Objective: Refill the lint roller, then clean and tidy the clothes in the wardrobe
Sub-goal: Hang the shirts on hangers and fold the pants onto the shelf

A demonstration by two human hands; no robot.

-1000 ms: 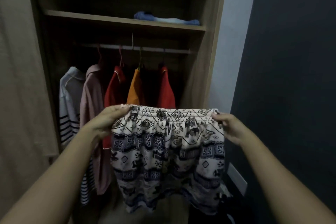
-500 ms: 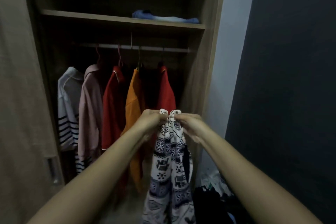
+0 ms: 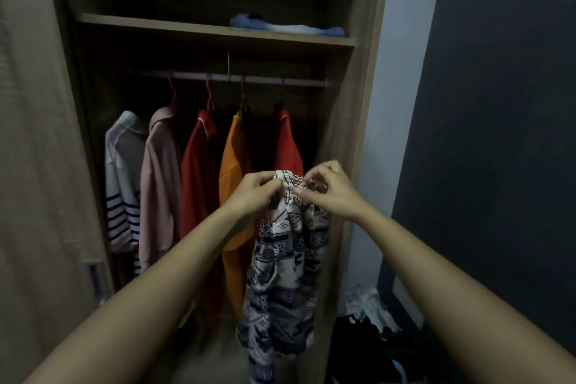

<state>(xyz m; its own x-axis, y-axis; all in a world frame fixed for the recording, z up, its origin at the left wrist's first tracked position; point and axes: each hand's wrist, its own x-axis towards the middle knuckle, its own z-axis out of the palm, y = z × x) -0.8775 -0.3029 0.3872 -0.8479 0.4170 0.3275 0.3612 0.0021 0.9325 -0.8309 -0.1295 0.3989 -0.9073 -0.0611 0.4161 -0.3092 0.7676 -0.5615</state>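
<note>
White shorts with a dark blue pattern hang folded lengthwise in front of the open wardrobe. My left hand and my right hand pinch the bunched waistband together at the top, almost touching each other. Behind them, on the rail, hang a white striped top, a pink top, a red top, an orange top and another red garment. No lint roller is in view.
A folded blue garment lies on the upper shelf. The wardrobe door stands at the left. A dark wall fills the right side. Dark clothes and a light plastic bag lie on the floor at lower right.
One second ago the shorts were stretched wide between my hands. My hands came together, folding the waistband in half, and now my right hand's fingers work at the top of the bunched band.
</note>
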